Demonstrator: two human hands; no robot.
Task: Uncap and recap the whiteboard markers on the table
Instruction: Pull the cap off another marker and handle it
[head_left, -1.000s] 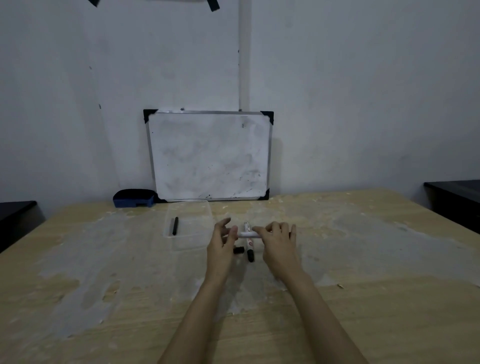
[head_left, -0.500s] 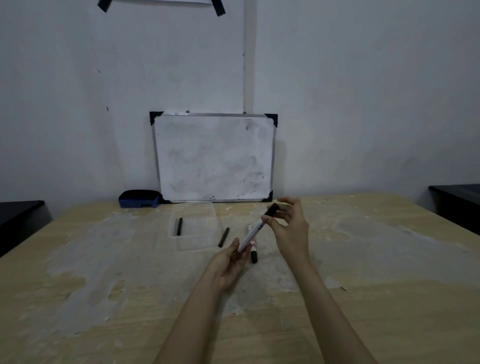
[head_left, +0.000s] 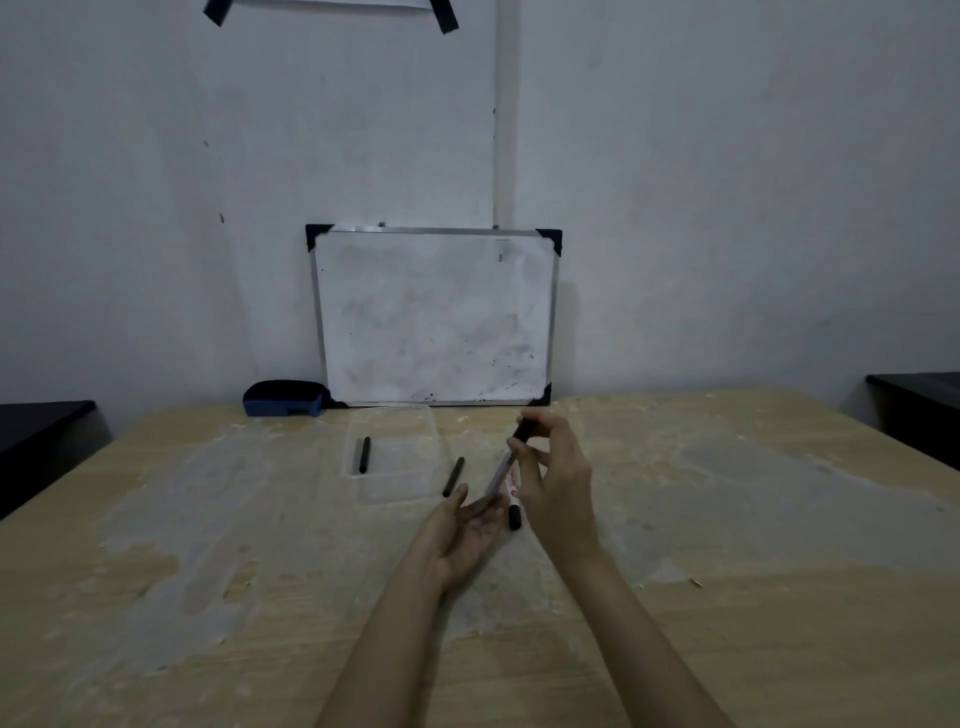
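Observation:
My left hand (head_left: 465, 525) holds the lower end of a white whiteboard marker (head_left: 497, 478), tilted up to the right. My right hand (head_left: 558, 480) pinches its black cap (head_left: 523, 430) just above the marker's tip, with a small gap showing between them. Under my hands a second white marker with red print (head_left: 513, 493) lies on the table, black end toward me. A slim black marker (head_left: 453, 476) lies to its left. Another black marker (head_left: 364, 454) rests inside a clear plastic tray (head_left: 397, 415).
A small whiteboard (head_left: 434, 317) leans against the wall at the back of the wooden table (head_left: 727, 545). A blue eraser (head_left: 283, 398) sits at its left foot. Dark furniture stands beyond the left (head_left: 41, 441) and right (head_left: 919, 405) table edges.
Both hands lifted the white marker off the table. Since half a second ago my right hand has drawn the black cap up and away from the marker's tip.

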